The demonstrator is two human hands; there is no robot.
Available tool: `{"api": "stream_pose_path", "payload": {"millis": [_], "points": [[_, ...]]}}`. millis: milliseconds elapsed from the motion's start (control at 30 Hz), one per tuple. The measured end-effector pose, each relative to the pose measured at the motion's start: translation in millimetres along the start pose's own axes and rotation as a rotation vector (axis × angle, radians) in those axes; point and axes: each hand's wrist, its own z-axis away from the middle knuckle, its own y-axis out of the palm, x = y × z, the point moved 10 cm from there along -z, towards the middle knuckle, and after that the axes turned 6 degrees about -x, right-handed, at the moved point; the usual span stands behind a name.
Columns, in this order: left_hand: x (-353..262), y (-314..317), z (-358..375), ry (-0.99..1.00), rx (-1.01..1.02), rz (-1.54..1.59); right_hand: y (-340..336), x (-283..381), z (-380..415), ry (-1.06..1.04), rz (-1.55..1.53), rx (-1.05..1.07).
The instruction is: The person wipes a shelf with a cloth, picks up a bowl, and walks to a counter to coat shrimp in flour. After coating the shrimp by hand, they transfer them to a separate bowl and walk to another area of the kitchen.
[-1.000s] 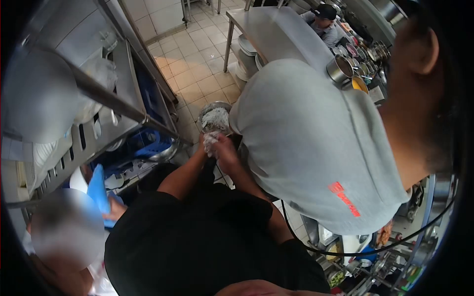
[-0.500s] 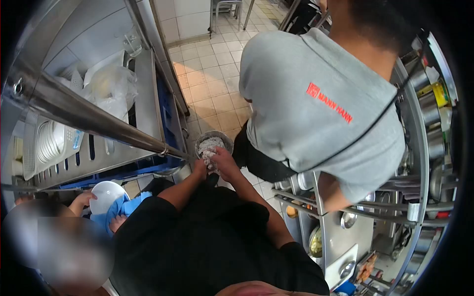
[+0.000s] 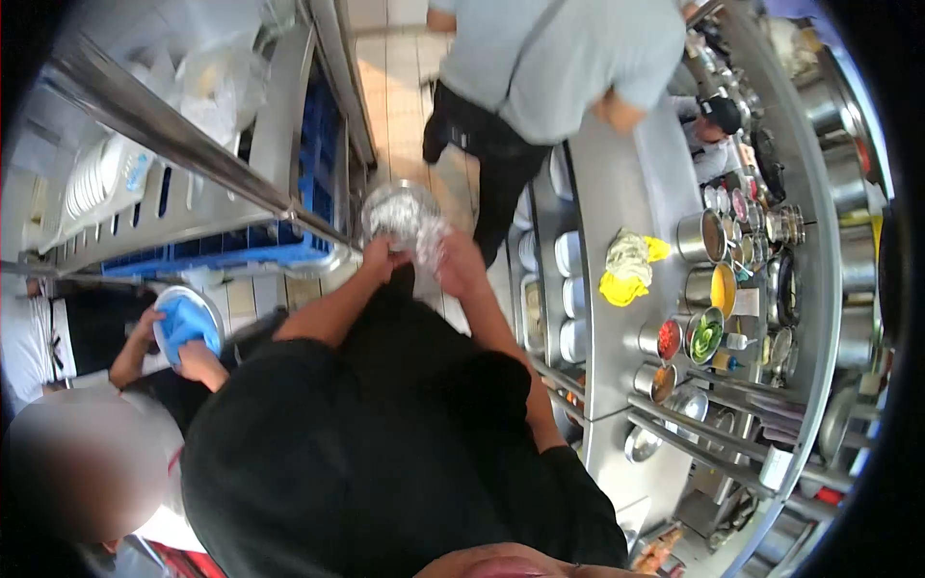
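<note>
A round metal bowl [image 3: 368, 214] holds white floury-looking pieces [image 3: 397, 205]. My left hand [image 3: 383, 256] is closed on the bowl's near left rim. At the bowl's near right edge, my right hand [image 3: 462, 266] grips a clump of the white-coated pieces [image 3: 431, 241]. That clump and the fingers around it are smeared by motion, so what lies under the coating cannot be made out.
A person in a grey shirt [image 3: 568, 67] stands ahead on the right. At left, another person wipes a white bowl [image 3: 218, 313] with a blue cloth [image 3: 185, 323]. Metal shelving [image 3: 183, 144] holds plates; a steel counter [image 3: 602, 385] carries pots and yellow cloths [image 3: 631, 275].
My right hand has lifted white-coated pieces to the bowl's right side. The grey-shirted person has moved farther ahead. My view has turned, showing more of the right counter.
</note>
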Motion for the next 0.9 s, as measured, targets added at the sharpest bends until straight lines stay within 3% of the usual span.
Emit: {"api": "stream_pose_path", "payload": {"millis": [100,300,433,700,833,900], "points": [[-4,7,-24,-0.053,-0.014,0.035,-26,21,2,-0.003,-0.069,-0.059],[-29,90,-91,-0.027,0.084,0.072,-103,81,-51,-0.032,-0.146,-0.333],[-39,148,-140,-0.087,0.065,0.087,-120,127,-92,-0.058,-0.172,-0.328],[-100,256,-198,-0.14,0.116,0.12,-92,214,-184,-0.132,-0.117,-0.421],[-145,268,-231,-0.114,0.105,0.162,-97,228,-252,-0.043,-0.158,-0.489],[-170,261,-250,-0.117,0.049,0.205,-94,233,-296,0.016,-0.167,-0.41]]}}
